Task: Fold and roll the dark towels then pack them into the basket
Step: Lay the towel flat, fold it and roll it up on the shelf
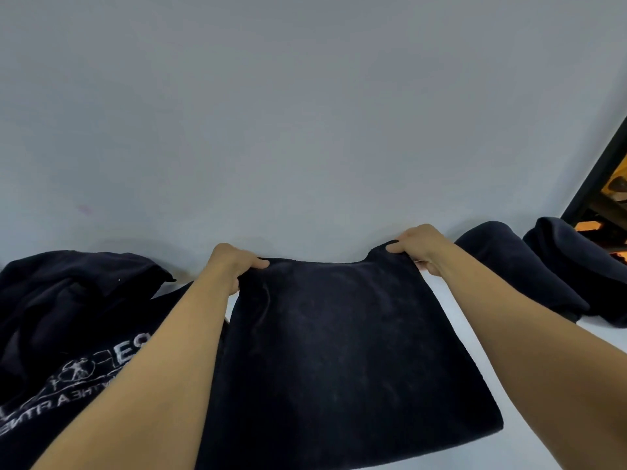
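Grey surface (pixel 305 130); left hand (pixel 230 266) and right hand (pixel 419 247) far forward, tight on dark towel (pixel 339 351) corners

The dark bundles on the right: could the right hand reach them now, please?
Probably yes: the way to the bundles is bare, but the right hand grips the towel and must release it.

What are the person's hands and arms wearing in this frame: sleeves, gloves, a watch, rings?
Nothing shows. The left hand and right hand are bare, without gloves. The left forearm and right forearm are uncovered to the frame's edge: no sleeves, watch or bracelet. No ring is visible either.
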Available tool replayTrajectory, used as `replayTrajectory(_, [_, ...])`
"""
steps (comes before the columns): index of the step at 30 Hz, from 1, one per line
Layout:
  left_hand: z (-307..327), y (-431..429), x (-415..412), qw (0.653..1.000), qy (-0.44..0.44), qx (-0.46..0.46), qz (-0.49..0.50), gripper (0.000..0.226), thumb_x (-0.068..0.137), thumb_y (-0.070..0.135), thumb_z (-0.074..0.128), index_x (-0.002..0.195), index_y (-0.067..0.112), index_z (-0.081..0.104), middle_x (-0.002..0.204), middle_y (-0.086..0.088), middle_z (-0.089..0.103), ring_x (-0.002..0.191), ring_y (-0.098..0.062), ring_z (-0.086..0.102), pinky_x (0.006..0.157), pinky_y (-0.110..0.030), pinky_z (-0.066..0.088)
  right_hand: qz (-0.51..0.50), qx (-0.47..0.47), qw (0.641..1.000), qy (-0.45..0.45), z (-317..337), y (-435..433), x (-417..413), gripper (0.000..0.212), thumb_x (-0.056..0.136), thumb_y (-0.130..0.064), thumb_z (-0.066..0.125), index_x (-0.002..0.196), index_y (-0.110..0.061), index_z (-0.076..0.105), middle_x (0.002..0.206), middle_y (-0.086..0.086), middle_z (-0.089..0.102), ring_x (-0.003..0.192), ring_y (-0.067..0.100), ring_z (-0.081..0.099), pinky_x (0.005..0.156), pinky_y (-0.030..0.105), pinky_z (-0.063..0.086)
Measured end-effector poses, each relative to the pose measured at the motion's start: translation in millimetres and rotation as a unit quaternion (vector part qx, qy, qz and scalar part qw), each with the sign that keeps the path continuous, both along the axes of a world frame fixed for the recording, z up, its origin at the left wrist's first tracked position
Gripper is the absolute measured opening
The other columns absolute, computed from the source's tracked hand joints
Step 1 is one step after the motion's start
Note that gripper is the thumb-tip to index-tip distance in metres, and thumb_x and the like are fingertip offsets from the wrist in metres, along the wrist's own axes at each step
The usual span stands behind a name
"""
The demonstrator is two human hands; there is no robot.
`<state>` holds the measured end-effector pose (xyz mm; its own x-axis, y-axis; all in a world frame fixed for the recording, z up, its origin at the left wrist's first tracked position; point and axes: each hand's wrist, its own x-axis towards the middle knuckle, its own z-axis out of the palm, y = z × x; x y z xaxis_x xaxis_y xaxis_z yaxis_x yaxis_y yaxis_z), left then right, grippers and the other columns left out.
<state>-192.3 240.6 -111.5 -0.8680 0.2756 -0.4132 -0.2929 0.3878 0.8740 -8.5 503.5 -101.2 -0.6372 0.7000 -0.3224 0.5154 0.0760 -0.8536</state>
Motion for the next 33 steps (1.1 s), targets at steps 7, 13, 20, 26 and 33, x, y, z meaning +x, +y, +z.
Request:
replayTrajectory(7, [47,-8,20,0.969,0.053,0.238,0.040,0.020,0.068,-0.006,0.081,0.078,0.003,0.066,0.093,-0.015,0.072,0.090,-0.028,0.070,0.081,-0.036,0.058,-0.043,0.012,0.964,0.260,59,-9,16,0.013,0.083,-0.009,0.074,0.092,-0.008,0.064,0.096,0.009,0.068,0.082,0.017,0.066,0.069,0.028,0.058])
replayTrajectory(13, [145,-45,54,0.919,0.140,0.367,0.021,0.022,0.073,-0.006,0.076,0.075,0.009,0.061,0.080,-0.011,0.068,0.082,-0.026,0.068,0.081,-0.033,0.057,-0.032,0.017,0.883,0.467,160,-41,61,0.008,0.087,-0.008,0.069,0.092,-0.012,0.066,0.090,0.002,0.070,0.084,0.013,0.067,0.077,0.026,0.054])
replayTrajectory(20, [198,-116,127,0.870,0.264,0.406,-0.092,0.031,0.076,-0.009,0.069,0.064,0.015,0.054,0.065,-0.003,0.063,0.069,-0.020,0.062,0.070,-0.027,0.048,0.069,-0.028,0.839,0.539,195,-75,156,0.019,0.090,-0.003,0.057,0.080,-0.020,0.061,0.080,-0.002,0.065,0.077,0.013,0.059,0.081,0.032,0.044])
replayTrajectory(26, [106,-179,179,0.925,0.189,0.271,-0.189,0.033,0.054,0.007,0.088,0.068,0.003,0.059,0.079,-0.012,0.068,0.069,-0.018,0.067,0.064,-0.020,0.054,0.188,-0.093,0.936,0.282,105,-92,234,0.020,0.061,-0.008,0.078,0.073,-0.010,0.062,0.072,0.008,0.062,0.066,0.018,0.062,0.063,0.025,0.054])
replayTrajectory(33, [50,-203,203,0.944,0.084,0.156,-0.277,0.027,0.056,0.003,0.085,0.062,0.005,0.059,0.092,-0.023,0.072,0.081,-0.027,0.069,0.073,-0.029,0.053,0.234,-0.140,0.955,0.118,48,-110,262,0.019,0.067,0.004,0.075,0.076,-0.005,0.062,0.075,0.012,0.061,0.074,0.022,0.059,0.071,0.030,0.054])
